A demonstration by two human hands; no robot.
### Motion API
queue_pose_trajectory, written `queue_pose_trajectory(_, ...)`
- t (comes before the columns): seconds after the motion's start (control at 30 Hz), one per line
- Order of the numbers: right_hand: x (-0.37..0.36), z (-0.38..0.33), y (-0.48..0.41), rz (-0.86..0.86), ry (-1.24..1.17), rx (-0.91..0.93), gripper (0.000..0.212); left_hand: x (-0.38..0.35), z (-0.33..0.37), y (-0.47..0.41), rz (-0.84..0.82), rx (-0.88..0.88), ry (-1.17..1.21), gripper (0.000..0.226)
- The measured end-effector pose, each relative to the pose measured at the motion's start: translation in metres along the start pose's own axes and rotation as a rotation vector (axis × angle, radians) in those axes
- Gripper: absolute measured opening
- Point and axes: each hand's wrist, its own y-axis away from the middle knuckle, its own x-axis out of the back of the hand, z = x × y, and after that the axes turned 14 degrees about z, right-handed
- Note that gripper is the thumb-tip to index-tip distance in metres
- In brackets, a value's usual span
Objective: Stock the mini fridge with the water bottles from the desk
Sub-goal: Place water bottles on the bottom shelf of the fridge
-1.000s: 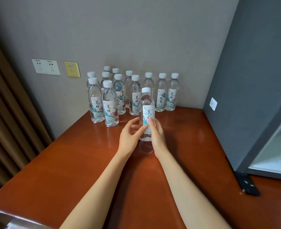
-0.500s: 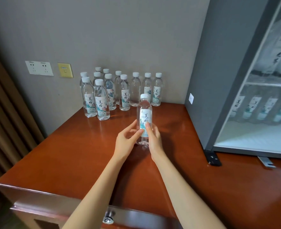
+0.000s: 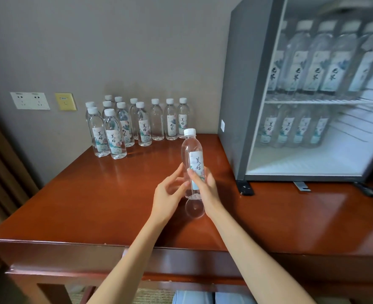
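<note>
Clear plastic with a white cap and the label facing you, that was the water bottle (image 3: 195, 163) your right hand (image 3: 205, 189) had wrapped low on the body with the thumb across the label. Makes sense to me, a low grip keeps a full bottle upright. Your left hand (image 3: 170, 194) wasn't really gripping: its fingers were relaxed, with the tips just touching the bottle's left side, more a steadying touch I'd guess. I couldn't tell if the base sat on the desk (image 3: 93, 205) or just off it, since that glossy wood mirrors everything. The bottle was out mid-desk, between the cluster of bottles (image 3: 137, 126) parked against the wall and the mini fridge (image 3: 236, 95) on the right. Inside the fridge, the upper row (image 3: 317, 62) looked pretty packed, while the lower row (image 3: 290, 128) had bare floor to its right, so that's probably where this one belonged.
</note>
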Motion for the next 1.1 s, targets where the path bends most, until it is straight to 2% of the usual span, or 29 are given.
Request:
queue_pose_trajectory(0.17,0.043,-0.012,0.01,0.072,-0.024,0.078,0.027,-0.031,0.01,0.023,-0.057,-0.106,-0.063,0.051)
queue_pose_trajectory(0.3,0.082,-0.026,0.017,0.155,-0.04,0.145,0.04,-0.066,0.019,0.04,-0.113,-0.25,-0.147,0.057)
queue_pose_trajectory(0.43,0.12,-0.039,0.017,0.234,-0.056,0.206,0.048,-0.111,0.026,0.054,-0.161,-0.282,-0.146,0.064)
queue_pose_trajectory(0.5,0.137,-0.044,0.013,0.303,-0.05,0.22,0.043,-0.133,0.027,0.059,-0.103,-0.263,-0.133,0.059)
queue_pose_trajectory(0.57,0.152,-0.047,0.006,0.365,-0.057,0.227,0.03,-0.152,0.026,0.06,0.024,-0.243,-0.173,0.056)
queue_pose_trajectory(0.67,0.168,-0.047,-0.008,0.453,-0.038,0.22,0.016,-0.175,0.024,0.056,0.17,-0.108,-0.222,0.059)
queue_pose_trajectory(0.7,0.17,-0.048,-0.012,0.483,-0.033,0.224,0.017,-0.181,0.022,0.053,0.176,-0.054,-0.227,0.062)
queue_pose_trajectory(0.83,0.173,-0.049,-0.028,0.558,-0.025,0.289,0.051,-0.204,0.014,0.035,0.162,0.058,-0.244,0.072)
queue_pose_trajectory(0.9,0.174,-0.047,-0.037,0.596,0.01,0.365,0.047,-0.213,0.011,0.026,0.183,0.08,-0.244,0.073)
queue_pose_trajectory(1.0,0.173,-0.046,-0.05,0.672,0.083,0.478,0.03,-0.222,0.007,0.016,0.226,0.101,-0.25,0.072)
queue_pose_trajectory(1.1,0.171,-0.05,-0.061,0.736,0.111,0.531,0.039,-0.227,0.004,0.012,0.26,0.103,-0.246,0.069)
